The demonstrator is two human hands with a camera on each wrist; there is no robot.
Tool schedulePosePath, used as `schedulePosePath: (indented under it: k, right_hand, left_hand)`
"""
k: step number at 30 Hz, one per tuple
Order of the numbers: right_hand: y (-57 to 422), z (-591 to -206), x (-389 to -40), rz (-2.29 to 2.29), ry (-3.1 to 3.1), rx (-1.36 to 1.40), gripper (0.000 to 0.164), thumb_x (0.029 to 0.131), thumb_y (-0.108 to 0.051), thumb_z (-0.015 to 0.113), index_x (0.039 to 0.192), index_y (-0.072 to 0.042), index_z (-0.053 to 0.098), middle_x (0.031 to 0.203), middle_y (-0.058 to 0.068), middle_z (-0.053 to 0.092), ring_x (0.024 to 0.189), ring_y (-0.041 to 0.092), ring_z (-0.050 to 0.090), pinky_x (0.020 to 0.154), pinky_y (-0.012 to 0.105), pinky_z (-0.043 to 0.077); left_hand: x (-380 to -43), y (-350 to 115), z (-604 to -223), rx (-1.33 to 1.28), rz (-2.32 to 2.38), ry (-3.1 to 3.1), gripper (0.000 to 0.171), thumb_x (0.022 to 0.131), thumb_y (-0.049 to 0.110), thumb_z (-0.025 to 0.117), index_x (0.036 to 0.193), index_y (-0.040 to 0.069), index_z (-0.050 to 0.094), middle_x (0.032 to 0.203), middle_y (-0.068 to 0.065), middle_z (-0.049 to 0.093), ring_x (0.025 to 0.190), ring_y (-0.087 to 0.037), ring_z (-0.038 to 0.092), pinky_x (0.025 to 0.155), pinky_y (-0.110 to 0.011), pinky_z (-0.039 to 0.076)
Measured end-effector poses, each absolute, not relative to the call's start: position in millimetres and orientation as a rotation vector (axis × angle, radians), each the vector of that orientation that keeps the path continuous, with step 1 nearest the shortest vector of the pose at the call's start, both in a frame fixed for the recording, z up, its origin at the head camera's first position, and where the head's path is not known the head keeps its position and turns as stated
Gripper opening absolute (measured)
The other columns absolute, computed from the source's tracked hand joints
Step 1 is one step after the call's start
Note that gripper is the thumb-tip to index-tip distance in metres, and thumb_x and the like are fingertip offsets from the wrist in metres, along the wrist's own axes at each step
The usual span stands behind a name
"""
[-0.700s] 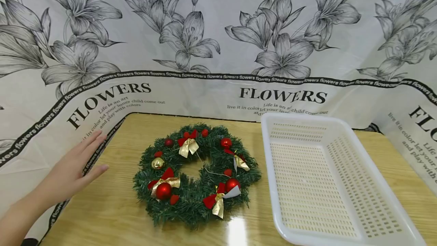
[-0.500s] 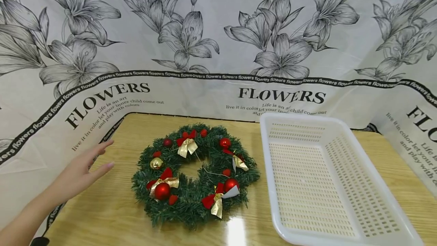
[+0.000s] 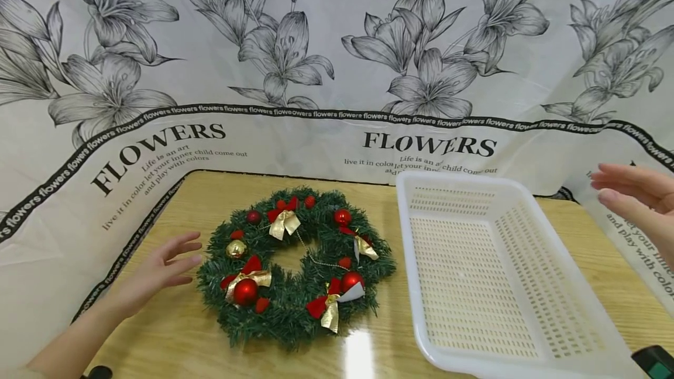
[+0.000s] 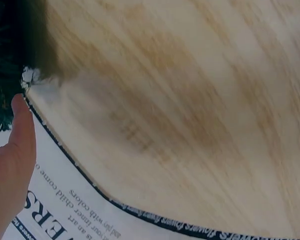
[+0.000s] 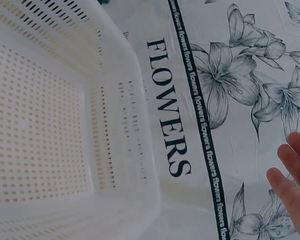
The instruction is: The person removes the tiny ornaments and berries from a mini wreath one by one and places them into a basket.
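1. Left hand (image 3: 164, 268): fingers spread loosely and slightly bent, pointing at the left side of the wreath. Fingertips are just beside the greenery; contact cannot be determined.
2. Right hand (image 3: 639, 195): fingers extended, slightly bent, thumb below them. It is raised to the right of the basket, apart from it, in front of the cloth.
3. Wreath (image 3: 295, 294): green, lying flat on the table (image 3: 184, 209), left of the basket. It carries red-and-gold bows (image 3: 330, 307), shiny red balls (image 3: 245, 292) and a gold ball (image 3: 236, 248). A thin beaded string (image 3: 322, 263) crosses part of its centre.
4. Basket (image 3: 474, 285): white, perforated, rectangular, standing upright on the table.
5. Cloth (image 3: 316, 145): white, printed with flowers and "FLOWERS" lettering, hanging behind the table.
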State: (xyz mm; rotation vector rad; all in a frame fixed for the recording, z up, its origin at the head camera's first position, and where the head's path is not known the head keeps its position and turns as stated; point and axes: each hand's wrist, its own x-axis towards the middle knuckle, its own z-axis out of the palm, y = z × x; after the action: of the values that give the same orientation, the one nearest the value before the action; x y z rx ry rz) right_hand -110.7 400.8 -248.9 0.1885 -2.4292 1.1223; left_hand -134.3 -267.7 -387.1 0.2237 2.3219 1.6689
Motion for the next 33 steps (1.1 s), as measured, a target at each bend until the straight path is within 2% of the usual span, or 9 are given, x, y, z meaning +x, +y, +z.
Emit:
schedulePosePath:
  k: [3,7,10,19,21,28,33]
  right_hand:
    - [381,-242,-115,1.222,-2.431,0.295,0.051,0.092,0.007,0.051,0.137,-0.018,0.048,0.113,-0.023,0.053,0.102,-0.011,0.048,0.084,0.004,0.031]
    - [362,-238,-124,1.214,-2.51,0.278,0.049,0.091,0.004,0.055,0.135,-0.016,0.05,0.112,-0.022,0.055,0.101,-0.01,0.05,0.08,0.004,0.036]
    - [350,-236,-133,1.24,-2.55,0.287,0.046,0.088,0.003,0.059,0.132,-0.013,0.053,0.11,-0.019,0.058,0.098,-0.007,0.054,0.075,0.004,0.041]
    - [315,-236,-154,1.33,-2.662,0.325,0.041,0.087,-0.001,0.063,0.122,-0.021,0.06,0.107,-0.021,0.062,0.097,-0.004,0.058,0.074,0.009,0.046]
    - [307,-236,-158,1.347,-2.669,0.343,0.038,0.087,-0.002,0.064,0.121,-0.019,0.06,0.107,-0.021,0.063,0.097,-0.003,0.058,0.075,0.011,0.046]
    - [282,-242,-175,1.436,-2.645,0.53,0.034,0.087,-0.003,0.065,0.115,-0.021,0.063,0.104,-0.016,0.064,0.095,-0.001,0.059,0.076,0.011,0.047]
    - [260,-242,-184,1.416,-2.696,0.536,0.034,0.086,-0.011,0.067,0.12,-0.01,0.061,0.103,-0.013,0.064,0.096,0.002,0.059,0.077,0.016,0.049]
  left_hand:
    - [-135,-262,-391,0.184,1.717,2.264,0.065,0.096,0.021,0.052,0.146,-0.002,0.017,0.141,-0.033,0.027,0.121,-0.044,0.041,0.084,-0.042,0.051]
    - [-136,-257,-395,0.112,1.748,2.216,0.066,0.096,0.021,0.052,0.147,-0.002,0.016,0.141,-0.035,0.026,0.121,-0.04,0.043,0.085,-0.043,0.05]
    - [-136,-254,-398,0.066,1.742,2.213,0.066,0.096,0.022,0.053,0.147,-0.002,0.017,0.141,-0.035,0.026,0.123,-0.042,0.041,0.087,-0.046,0.048]
    - [-131,-245,-406,-0.007,1.736,2.128,0.07,0.097,0.019,0.049,0.147,-0.004,0.006,0.143,-0.038,0.017,0.129,-0.05,0.027,0.091,-0.051,0.044]
    - [-132,-244,-406,-0.022,1.746,2.123,0.07,0.097,0.018,0.049,0.147,-0.004,0.006,0.144,-0.037,0.017,0.129,-0.05,0.027,0.091,-0.05,0.044]
    - [-133,-241,-406,-0.05,1.741,2.14,0.071,0.096,0.017,0.05,0.147,-0.004,0.005,0.142,-0.038,0.019,0.127,-0.05,0.029,0.084,-0.043,0.048]
    - [-136,-241,-406,-0.064,1.723,2.148,0.074,0.095,0.02,0.051,0.147,-0.004,0.004,0.14,-0.038,0.024,0.127,-0.049,0.03,0.081,-0.04,0.048]
